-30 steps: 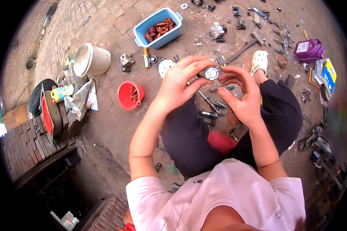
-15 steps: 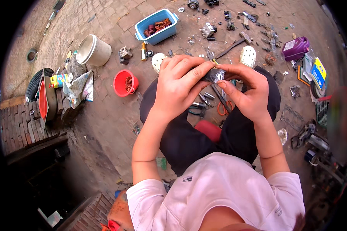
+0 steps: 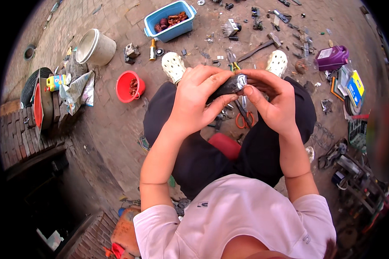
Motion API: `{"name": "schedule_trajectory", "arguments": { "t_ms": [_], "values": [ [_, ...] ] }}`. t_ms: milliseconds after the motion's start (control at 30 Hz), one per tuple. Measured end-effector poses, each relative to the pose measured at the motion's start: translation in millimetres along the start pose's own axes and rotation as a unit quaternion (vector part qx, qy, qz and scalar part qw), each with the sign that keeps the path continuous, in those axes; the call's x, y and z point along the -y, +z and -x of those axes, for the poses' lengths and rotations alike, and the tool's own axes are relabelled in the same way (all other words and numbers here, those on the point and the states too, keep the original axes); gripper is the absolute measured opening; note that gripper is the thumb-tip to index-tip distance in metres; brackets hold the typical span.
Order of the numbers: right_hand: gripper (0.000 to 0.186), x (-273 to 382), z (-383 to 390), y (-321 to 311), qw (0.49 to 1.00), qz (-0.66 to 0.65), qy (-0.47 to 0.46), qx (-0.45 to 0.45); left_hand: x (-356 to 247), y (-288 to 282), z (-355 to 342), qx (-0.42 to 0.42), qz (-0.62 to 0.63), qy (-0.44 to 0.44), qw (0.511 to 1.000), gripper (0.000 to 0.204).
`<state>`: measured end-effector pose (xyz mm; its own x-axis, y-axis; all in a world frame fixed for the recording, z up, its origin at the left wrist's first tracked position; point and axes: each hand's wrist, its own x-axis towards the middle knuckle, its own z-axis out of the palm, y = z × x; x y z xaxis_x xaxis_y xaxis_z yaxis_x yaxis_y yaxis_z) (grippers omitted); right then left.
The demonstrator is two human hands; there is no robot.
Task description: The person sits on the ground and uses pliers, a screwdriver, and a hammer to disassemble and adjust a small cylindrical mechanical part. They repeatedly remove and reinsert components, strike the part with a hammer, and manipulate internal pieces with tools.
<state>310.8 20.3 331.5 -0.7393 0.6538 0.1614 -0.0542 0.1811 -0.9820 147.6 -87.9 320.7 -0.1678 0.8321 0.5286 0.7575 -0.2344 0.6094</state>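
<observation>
In the head view, above the person's parted knees, the dark part [image 3: 226, 88] is between the two hands, well above the paved ground [image 3: 116, 116]. The left hand [image 3: 197, 97] is grasping it, with fingers over the top and thumb below. The right hand [image 3: 275, 100] bends around its shiny end [image 3: 242, 81], and the thumb seems to touch there; whether these fingers really grip, I cannot tell. A second ago the round end was facing up to the camera and the right thumb stood apart; now the part is turned so that more of its side shows, and the right thumb has come to the end. In my judgement, this lets both hands work on the same piece together. The part looks rounded and smooth, with a blackish body and a bright, metal-like end. On the ground, the red bucket [image 3: 124, 88] and the light-blue tub [image 3: 173, 33] look like smooth plastic, and both contain rough, brownish-red pieces. The hammer [image 3: 257, 51] has a long dark handle, and the purple jug [image 3: 331, 59] is glossy. The white shoes [image 3: 276, 62] are pierced with small holes.
</observation>
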Motion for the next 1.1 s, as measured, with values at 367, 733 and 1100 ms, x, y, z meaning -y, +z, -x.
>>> {"name": "schedule_trajectory", "arguments": {
  "t_ms": [367, 733, 1100],
  "values": [
    [0.025, -17, 3, -5, 0.992, -0.079, 0.096, 0.007, 8, 13, 0, 0.04, 0.013, -0.043, 0.998, 0.037],
    [0.026, -35, 4, -3, 0.997, 0.04, 0.073, 0.0, 13, 19, 1, 0.061, -0.072, -0.013, 0.995, 0.034],
    [0.021, -179, -14, -24, 0.934, -0.069, 0.11, -0.332, 37, -9, 9, -0.157, 0.302, -0.363, 0.867, 0.025]
  ]
}}
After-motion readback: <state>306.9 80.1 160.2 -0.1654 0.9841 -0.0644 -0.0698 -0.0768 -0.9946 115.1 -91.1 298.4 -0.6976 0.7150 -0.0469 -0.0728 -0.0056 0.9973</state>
